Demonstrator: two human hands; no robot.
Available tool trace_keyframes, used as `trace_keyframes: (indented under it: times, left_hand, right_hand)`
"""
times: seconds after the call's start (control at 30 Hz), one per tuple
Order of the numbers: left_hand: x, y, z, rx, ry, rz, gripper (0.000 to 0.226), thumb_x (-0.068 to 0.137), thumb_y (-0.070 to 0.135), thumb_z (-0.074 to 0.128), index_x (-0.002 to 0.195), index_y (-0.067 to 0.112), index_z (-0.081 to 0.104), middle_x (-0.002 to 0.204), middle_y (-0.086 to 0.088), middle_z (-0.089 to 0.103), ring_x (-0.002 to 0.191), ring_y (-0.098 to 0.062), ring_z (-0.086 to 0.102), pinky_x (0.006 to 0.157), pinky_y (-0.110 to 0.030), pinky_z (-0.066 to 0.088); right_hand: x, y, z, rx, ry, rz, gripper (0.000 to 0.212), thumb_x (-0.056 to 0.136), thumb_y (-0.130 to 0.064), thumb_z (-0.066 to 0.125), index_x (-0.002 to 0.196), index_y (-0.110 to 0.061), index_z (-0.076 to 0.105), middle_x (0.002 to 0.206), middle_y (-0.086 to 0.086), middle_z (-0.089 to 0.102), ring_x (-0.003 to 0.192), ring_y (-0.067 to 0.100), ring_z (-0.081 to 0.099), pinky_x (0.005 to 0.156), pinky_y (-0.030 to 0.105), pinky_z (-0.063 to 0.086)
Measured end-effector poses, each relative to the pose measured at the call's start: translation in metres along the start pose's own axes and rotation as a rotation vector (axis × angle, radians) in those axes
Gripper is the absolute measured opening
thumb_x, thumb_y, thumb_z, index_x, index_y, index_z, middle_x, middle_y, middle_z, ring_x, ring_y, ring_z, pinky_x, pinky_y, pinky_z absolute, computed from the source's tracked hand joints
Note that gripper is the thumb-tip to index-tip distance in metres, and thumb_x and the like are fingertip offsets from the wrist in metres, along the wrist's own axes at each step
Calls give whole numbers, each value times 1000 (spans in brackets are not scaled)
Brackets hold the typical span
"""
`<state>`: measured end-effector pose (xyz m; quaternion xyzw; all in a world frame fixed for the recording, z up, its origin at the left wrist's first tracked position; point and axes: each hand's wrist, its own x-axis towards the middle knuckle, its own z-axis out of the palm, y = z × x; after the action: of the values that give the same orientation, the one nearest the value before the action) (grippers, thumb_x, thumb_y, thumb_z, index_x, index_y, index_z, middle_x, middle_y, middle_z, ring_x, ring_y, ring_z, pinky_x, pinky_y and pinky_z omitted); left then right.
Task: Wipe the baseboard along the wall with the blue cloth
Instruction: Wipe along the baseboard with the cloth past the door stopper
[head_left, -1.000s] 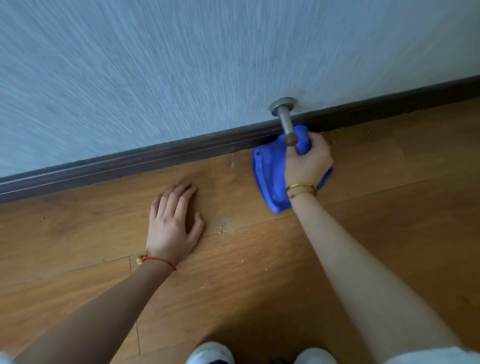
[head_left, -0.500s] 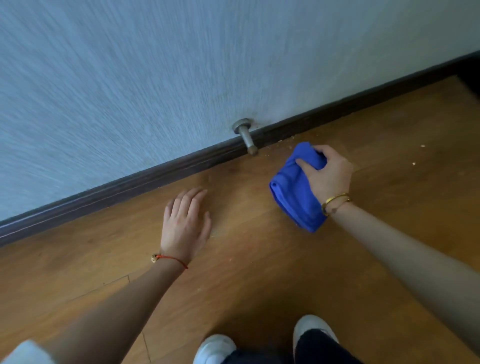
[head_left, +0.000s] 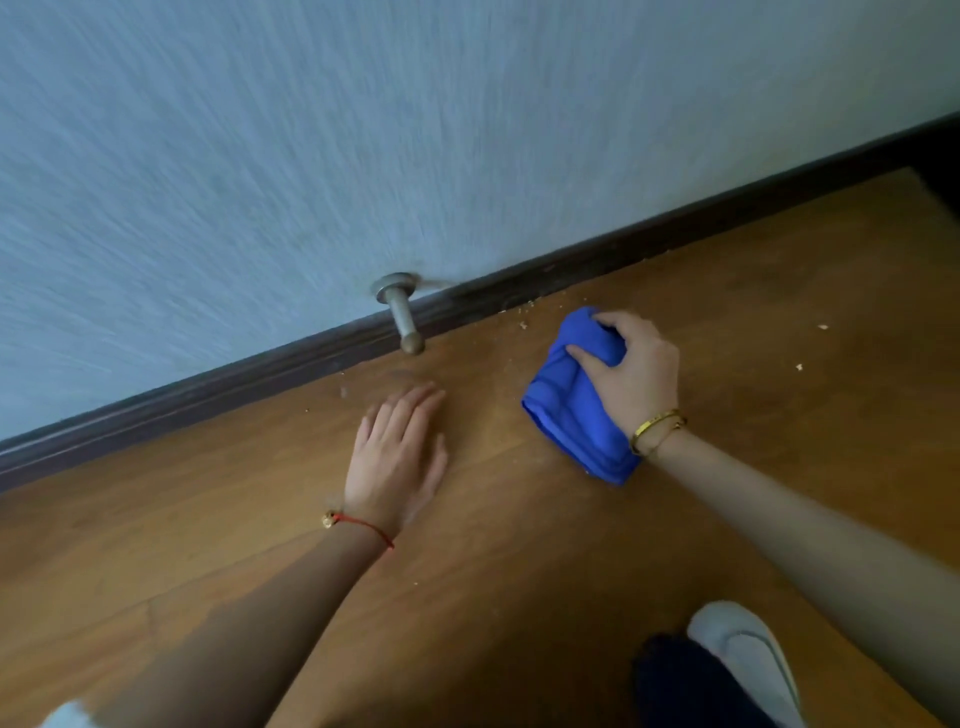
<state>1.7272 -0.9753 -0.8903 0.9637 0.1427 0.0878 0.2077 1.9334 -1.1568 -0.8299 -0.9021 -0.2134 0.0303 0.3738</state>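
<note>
A dark brown baseboard (head_left: 613, 255) runs along the foot of the pale blue wall, rising from lower left to upper right. My right hand (head_left: 634, 369) grips the bunched blue cloth (head_left: 574, 410) on the wooden floor, a short way in front of the baseboard and not touching it. My left hand (head_left: 397, 457) lies flat on the floor, fingers together, pointing at the baseboard.
A metal door stop (head_left: 402, 314) sticks out from the wall just above the baseboard, left of the cloth. Crumbs (head_left: 524, 325) lie scattered on the wooden floor (head_left: 779, 322) near the wall. A white shoe (head_left: 748, 660) shows at the bottom right.
My right hand has pulled the cloth away from the door stop and baseboard, moving right and back onto the floor. My left hand has shifted slightly right along the floor.
</note>
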Motion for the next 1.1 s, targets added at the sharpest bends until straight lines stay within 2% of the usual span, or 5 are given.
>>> trace_keyframes:
  times: [0.3,0.53,0.73,0.87,1.1]
  left_hand:
    - [12,32,13,156,30,-47,49,98,31,46,140,7,57,139,-14,58,129,-31,52,101,-53,47]
    - [23,54,22,195,57,-138,54,94,33,47,139,6,56,140,-14,57,129,-35,53,103,-50,43]
    - [27,53,56,136,150,-219,51,94,30,49,138,7,58,145,-12,55,130,-34,51,110,-48,36]
    - [26,51,60,122,177,-214,51,94,29,50,140,8,58,148,-11,54,136,-33,48,115,-47,31]
    - [24,48,63,114,204,-232,44,94,24,52,131,0,60,138,-18,59,132,-37,51,112,-52,37]
  right_hand:
    - [17,29,-13,46,-40,-139,27,75,-10,80,98,-10,65,94,0,65,90,17,55,80,3,31]
    - [34,24,-6,101,85,-154,22,74,-7,78,93,-9,67,90,4,65,84,21,55,77,27,43]
    - [47,23,41,163,149,-126,19,74,-2,75,91,-4,66,88,8,64,85,26,57,77,19,39]
    - [49,17,68,204,214,-75,20,73,-5,78,85,-3,62,84,8,62,83,25,57,76,26,44]
    - [35,-3,100,133,71,-299,8,76,-10,58,74,-3,61,74,10,61,76,26,51,70,32,40]
